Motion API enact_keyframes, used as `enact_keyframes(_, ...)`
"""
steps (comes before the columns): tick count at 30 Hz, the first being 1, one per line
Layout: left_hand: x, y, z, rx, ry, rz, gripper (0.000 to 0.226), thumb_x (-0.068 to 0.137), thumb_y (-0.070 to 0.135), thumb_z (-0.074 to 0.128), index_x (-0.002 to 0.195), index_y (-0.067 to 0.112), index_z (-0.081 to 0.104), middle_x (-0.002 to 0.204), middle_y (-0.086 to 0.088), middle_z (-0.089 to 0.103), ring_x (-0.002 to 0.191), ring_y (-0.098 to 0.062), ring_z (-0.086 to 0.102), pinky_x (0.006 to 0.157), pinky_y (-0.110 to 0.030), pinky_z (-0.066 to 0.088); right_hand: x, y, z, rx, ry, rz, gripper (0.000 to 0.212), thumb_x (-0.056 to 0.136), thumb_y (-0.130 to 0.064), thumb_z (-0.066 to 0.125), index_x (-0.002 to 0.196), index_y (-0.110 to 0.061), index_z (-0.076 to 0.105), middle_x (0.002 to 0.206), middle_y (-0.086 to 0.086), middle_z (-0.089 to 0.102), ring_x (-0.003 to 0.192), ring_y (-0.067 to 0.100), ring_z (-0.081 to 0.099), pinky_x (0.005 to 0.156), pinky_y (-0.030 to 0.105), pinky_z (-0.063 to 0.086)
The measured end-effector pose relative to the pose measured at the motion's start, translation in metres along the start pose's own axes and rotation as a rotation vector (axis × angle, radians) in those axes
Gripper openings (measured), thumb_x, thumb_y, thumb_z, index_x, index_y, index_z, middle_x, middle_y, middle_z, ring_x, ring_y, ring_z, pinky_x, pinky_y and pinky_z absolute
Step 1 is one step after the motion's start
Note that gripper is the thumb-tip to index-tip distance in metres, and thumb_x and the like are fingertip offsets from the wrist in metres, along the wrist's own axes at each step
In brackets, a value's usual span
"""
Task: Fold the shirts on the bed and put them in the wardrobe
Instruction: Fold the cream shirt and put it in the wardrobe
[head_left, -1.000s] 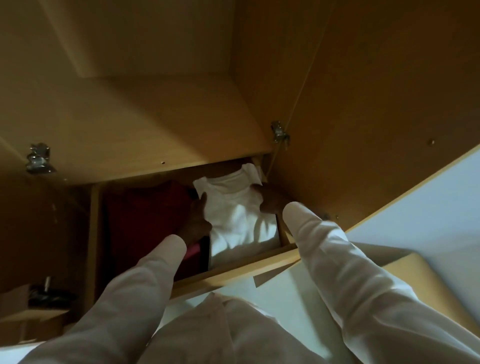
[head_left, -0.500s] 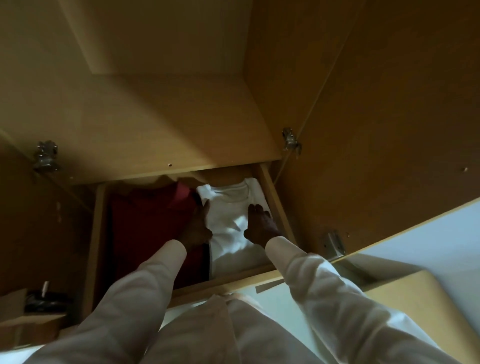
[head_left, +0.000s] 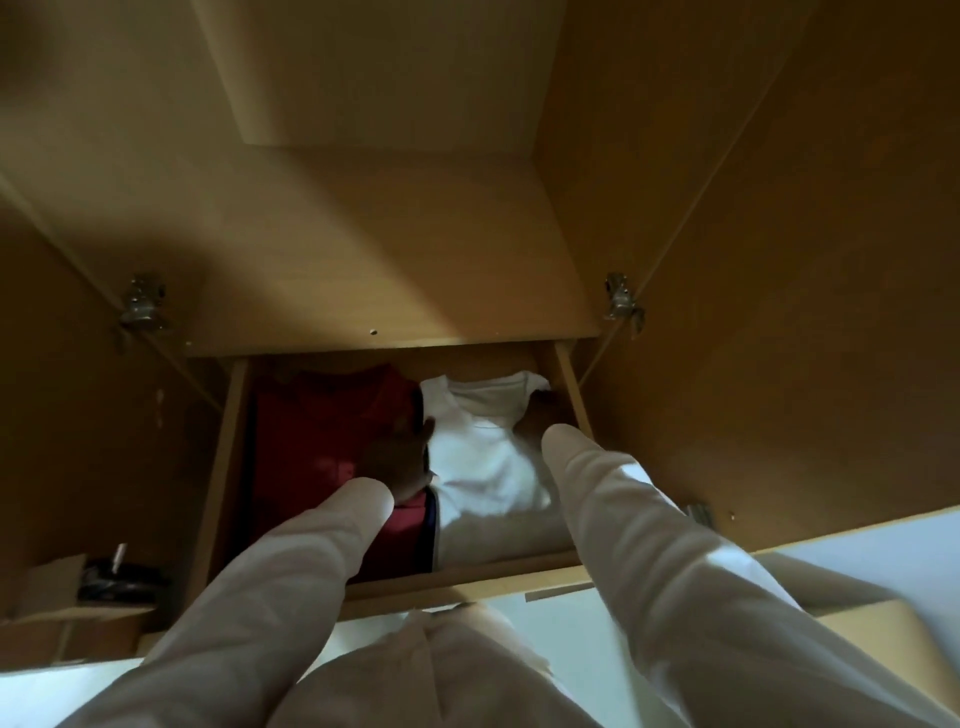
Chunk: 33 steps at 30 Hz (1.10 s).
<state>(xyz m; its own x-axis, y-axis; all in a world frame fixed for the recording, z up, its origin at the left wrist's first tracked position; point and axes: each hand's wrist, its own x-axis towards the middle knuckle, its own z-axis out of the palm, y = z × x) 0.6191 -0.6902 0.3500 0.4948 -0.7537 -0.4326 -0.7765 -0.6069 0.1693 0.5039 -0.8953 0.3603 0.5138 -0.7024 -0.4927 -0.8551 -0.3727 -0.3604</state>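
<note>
The white shirt lay folded in the right half of the drawer, with its collar toward the back. It was just beside a red shirt, which filled the left half. The left grip was released. Its fingers lay straight on the red shirt, along the left edge of the white one and touching it. The right grip was at the right edge of the white shirt, near the collar end and close to the drawer wall. It was dark and mostly hidden behind the sleeve, so I cannot tell whether it was clenched or released.

The white shirt seemed light, soft and limp. I judged that its folded form would hold only while it lay flat or was carried from below. The best hold would be at both long edges, with flat fingers under the whole fold. A pinch at one corner would probably let the fold fall open. The cloth did not look slippery, so a push across the wood or against the red shirt could wrinkle it. Nothing there seemed fragile.
</note>
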Motion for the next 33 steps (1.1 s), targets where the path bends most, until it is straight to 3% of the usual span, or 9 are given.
enact_keyframes(4, -0.012, -0.007, -0.002, -0.028, -0.020, -0.017, 0.085, 0.091, 0.056, 0.055, 0.156, 0.034, 0.006, 0.160, -0.017, 0.005, 0.143, -0.039, 0.025, 0.106, -0.044, 0.039, 0.000, 0.003, 0.008, 0.087, -0.012, -0.001, 0.066, 0.089, -0.027, 0.067, 0.144, -0.002, 0.040, 0.147, 0.022, 0.044, 0.133, 0.039, 0.044, 0.109, 0.045, 0.040)
enact_keyframes(6, -0.024, -0.007, -0.007, -0.066, 0.056, -0.008, 0.082, 0.090, 0.058, 0.053, 0.156, 0.030, 0.012, 0.159, -0.016, 0.012, 0.143, -0.040, 0.020, 0.108, -0.046, 0.035, -0.013, 0.000, 0.011, -0.008, -0.031, 0.012, 0.092, 0.087, -0.040, 0.069, 0.155, -0.007, 0.016, 0.160, 0.020, 0.020, 0.144, 0.039, 0.028, 0.115, 0.047, 0.032)
enact_keyframes(9, -0.042, -0.015, -0.005, 0.027, 0.368, 0.120, 0.073, 0.089, 0.052, 0.051, 0.148, 0.012, 0.037, 0.148, -0.020, 0.040, 0.137, -0.043, 0.026, 0.107, -0.055, 0.039, -0.051, 0.003, 0.017, -0.157, -0.145, 0.007, 0.123, 0.076, -0.064, 0.071, 0.155, -0.027, -0.016, 0.163, 0.010, -0.020, 0.149, 0.044, 0.005, 0.117, 0.054, 0.024)
enact_keyframes(11, -0.052, -0.028, 0.009, -0.031, 0.297, 0.045, 0.082, 0.087, 0.056, 0.054, 0.154, 0.018, 0.024, 0.157, -0.019, 0.024, 0.144, -0.045, 0.014, 0.115, -0.058, 0.025, -0.080, 0.007, 0.031, -0.180, -0.197, -0.030, 0.133, 0.068, -0.066, 0.077, 0.154, -0.033, -0.019, 0.161, 0.008, -0.027, 0.147, 0.049, 0.002, 0.114, 0.059, 0.023)
enact_keyframes(14, -0.065, -0.044, 0.032, -0.090, 0.187, -0.125, 0.094, 0.084, 0.064, 0.056, 0.155, 0.032, 0.004, 0.162, -0.013, -0.007, 0.146, -0.045, -0.008, 0.115, -0.061, 0.008, -0.105, 0.006, 0.057, -0.233, -0.255, -0.111, 0.131, 0.068, -0.059, 0.081, 0.154, -0.038, -0.016, 0.158, 0.007, -0.034, 0.145, 0.052, -0.010, 0.113, 0.064, 0.022)
enact_keyframes(17, -0.075, -0.050, 0.037, -0.050, 0.109, -0.173, 0.093, 0.084, 0.070, 0.051, 0.154, 0.037, 0.001, 0.161, -0.010, -0.015, 0.146, -0.045, -0.011, 0.115, -0.065, 0.009, -0.108, 0.000, 0.075, -0.420, -0.243, -0.167, 0.119, 0.076, -0.056, 0.076, 0.154, -0.041, -0.013, 0.159, 0.008, -0.032, 0.144, 0.053, -0.013, 0.107, 0.069, 0.031)
enact_keyframes(20, -0.076, -0.053, 0.042, -0.068, 0.069, -0.183, 0.092, 0.083, 0.072, 0.048, 0.154, 0.039, -0.001, 0.161, -0.009, -0.015, 0.146, -0.046, -0.010, 0.114, -0.066, 0.010, -0.103, -0.006, 0.083, -0.489, -0.271, -0.130, 0.114, 0.078, -0.056, 0.073, 0.154, -0.043, -0.011, 0.159, 0.008, -0.030, 0.143, 0.055, -0.012, 0.102, 0.071, 0.034)
enact_keyframes(27, -0.081, -0.057, 0.044, -0.093, 0.096, -0.164, 0.091, 0.083, 0.073, 0.048, 0.153, 0.040, 0.001, 0.161, -0.006, -0.017, 0.146, -0.043, -0.009, 0.115, -0.064, 0.010, -0.078, -0.004, 0.078, -0.491, -0.288, -0.095, 0.121, 0.071, -0.059, 0.078, 0.151, -0.049, -0.012, 0.159, 0.006, -0.032, 0.143, 0.055, -0.012, 0.102, 0.072, 0.033)
enact_keyframes(33, -0.095, -0.064, 0.043, -0.081, 0.147, -0.095, 0.079, 0.079, 0.072, 0.038, 0.151, 0.043, 0.024, 0.163, -0.006, 0.001, 0.148, -0.040, 0.001, 0.117, -0.060, 0.010, -0.055, -0.024, 0.064, -0.498, -0.288, -0.102, 0.121, 0.073, -0.060, 0.076, 0.151, -0.047, -0.015, 0.159, 0.005, -0.033, 0.144, 0.053, -0.013, 0.101, 0.072, 0.034)
